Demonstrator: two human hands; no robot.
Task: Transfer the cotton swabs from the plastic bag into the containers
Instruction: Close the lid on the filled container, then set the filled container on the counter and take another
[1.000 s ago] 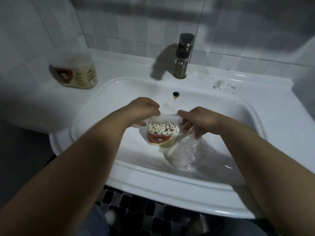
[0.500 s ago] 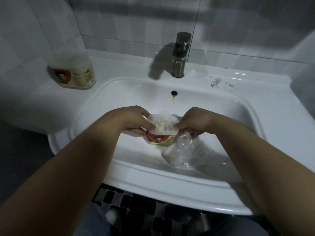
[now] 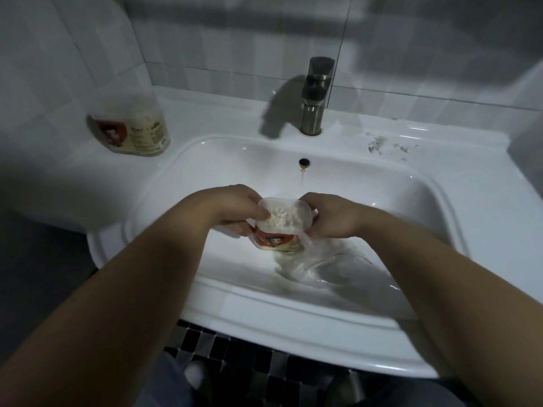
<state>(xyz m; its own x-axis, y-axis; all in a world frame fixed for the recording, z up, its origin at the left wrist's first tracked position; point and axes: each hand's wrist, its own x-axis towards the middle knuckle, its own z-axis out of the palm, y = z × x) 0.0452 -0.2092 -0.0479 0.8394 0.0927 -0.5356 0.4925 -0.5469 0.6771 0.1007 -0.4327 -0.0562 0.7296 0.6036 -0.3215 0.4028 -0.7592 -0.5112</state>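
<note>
Here, the white sink (image 3: 293,312) fills most of the view, set in a counter (image 3: 220,113) where a second container (image 3: 132,130) stands at the left, near the wall. In the basin lies the plastic bag (image 3: 308,259), clear, crumpled and limp. It touches the lower right of the container (image 3: 274,240) that both hands hold above it.

The left hand (image 3: 235,210) has its grip clamped round the container's left side, thumb on top. The right hand (image 3: 332,215) has its grip closed on the right edge of the translucent lid (image 3: 299,208).

The step looks like seating that lid. It goes best with even pressure at both edges and the tub kept level, so nothing spills. Through the lid the cotton swabs (image 3: 282,223) show as a tightly packed mass of pale tips.
</note>
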